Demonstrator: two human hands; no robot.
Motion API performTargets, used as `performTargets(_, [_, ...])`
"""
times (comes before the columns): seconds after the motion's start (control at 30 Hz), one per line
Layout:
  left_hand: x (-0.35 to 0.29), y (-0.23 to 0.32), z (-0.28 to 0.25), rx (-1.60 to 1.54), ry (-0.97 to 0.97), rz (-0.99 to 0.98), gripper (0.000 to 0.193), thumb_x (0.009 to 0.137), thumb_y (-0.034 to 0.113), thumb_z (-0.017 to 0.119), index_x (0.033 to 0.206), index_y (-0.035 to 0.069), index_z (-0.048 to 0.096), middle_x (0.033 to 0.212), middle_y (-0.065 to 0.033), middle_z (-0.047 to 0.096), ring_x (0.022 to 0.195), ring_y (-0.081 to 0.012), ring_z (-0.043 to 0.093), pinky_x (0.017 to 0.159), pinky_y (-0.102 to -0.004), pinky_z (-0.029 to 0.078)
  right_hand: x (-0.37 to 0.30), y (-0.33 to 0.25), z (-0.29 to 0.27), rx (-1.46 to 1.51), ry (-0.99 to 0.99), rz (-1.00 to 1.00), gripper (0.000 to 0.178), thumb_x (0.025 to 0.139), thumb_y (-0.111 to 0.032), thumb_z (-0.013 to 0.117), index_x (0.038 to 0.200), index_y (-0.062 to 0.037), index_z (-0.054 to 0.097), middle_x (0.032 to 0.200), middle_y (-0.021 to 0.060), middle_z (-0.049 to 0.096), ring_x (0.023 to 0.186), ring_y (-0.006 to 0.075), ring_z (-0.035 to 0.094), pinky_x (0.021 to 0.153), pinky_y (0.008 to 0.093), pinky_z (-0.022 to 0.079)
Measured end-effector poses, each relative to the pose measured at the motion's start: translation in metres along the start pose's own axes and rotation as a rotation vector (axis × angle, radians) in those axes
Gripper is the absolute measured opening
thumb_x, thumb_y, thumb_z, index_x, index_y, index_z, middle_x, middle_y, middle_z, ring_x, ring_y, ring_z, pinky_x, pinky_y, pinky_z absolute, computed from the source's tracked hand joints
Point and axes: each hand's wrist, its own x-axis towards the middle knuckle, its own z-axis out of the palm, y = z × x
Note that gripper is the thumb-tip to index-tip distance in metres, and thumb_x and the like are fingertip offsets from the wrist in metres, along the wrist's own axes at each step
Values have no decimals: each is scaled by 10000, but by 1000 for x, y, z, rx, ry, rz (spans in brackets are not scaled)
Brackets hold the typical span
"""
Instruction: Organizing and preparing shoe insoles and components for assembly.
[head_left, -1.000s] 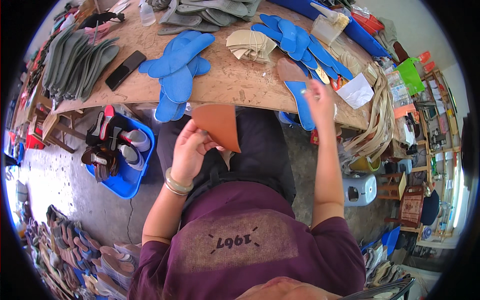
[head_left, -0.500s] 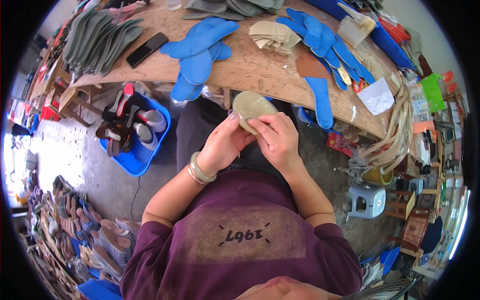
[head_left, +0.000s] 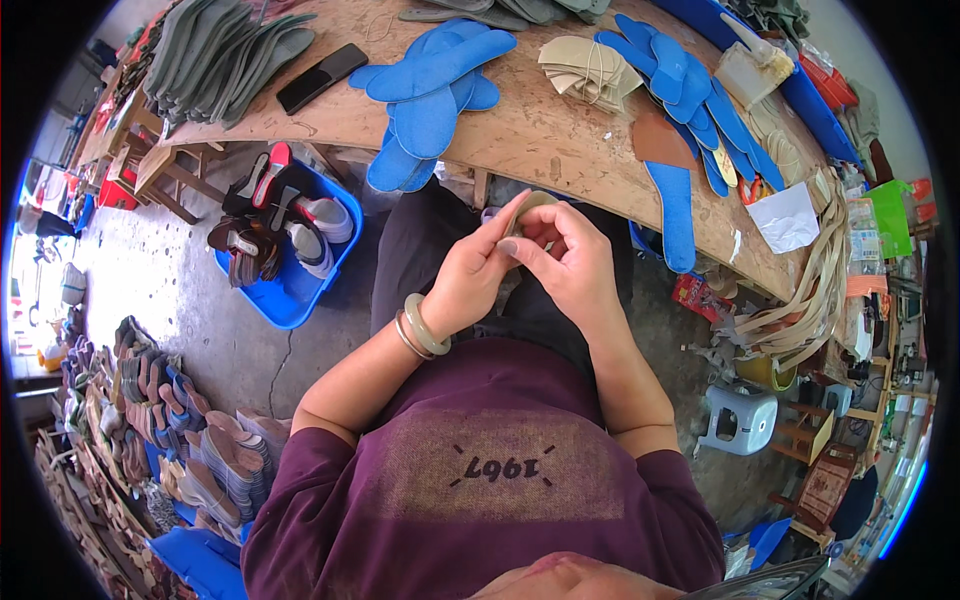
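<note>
Both my hands are close together over my lap, in front of the bench. A shiny beige-olive rounded piece (head_left: 540, 200) is between them, mostly hidden by fingers, and its exact kind I cannot make out. My left hand (head_left: 470, 275) steadies it with fingers fairly straight. Bent fingers and thumb of my right hand (head_left: 572, 255) pinch it. Nearest on the bench lies a pile of blue insoles (head_left: 420, 120). Farther right, one more blue insole (head_left: 672, 215) with a brown top hangs over the edge.
The wooden bench (head_left: 520, 150) also bears stacked grey soles (head_left: 215, 75), a black phone (head_left: 322, 78) and tied beige pieces (head_left: 585, 72). On the floor at left stands a blue bin (head_left: 290, 305) of shoes. A grey stool (head_left: 738, 420) is at right.
The beige piece has turned from face-on to nearly edge-on, with my fingers now covering more of it. My right fingers have curled in over it. The view has shifted slightly.
</note>
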Motion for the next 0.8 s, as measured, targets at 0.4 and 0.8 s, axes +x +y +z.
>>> performTargets(0.4, [20, -12, -20, -20, -76, -83, 426, 1046, 136, 366, 1431, -43, 397, 1413, -105, 488, 1270, -150, 464, 1082, -288, 338, 16, 35, -12, 474, -106, 188, 112, 920, -79, 630, 870, 1, 570, 877, 14, 583, 771, 57, 549, 700, 213, 476])
performTargets(0.8, [37, -5, -10, -296, -131, -226, 493, 1008, 258, 508, 1412, -17, 442, 1382, -97, 524, 1236, -169, 499, 1041, -303, 386, 16, 46, -7, 151, -100, -120, 101, 820, 14, 626, 844, -36, 541, 788, 19, 604, 678, 84, 573, 613, 236, 489])
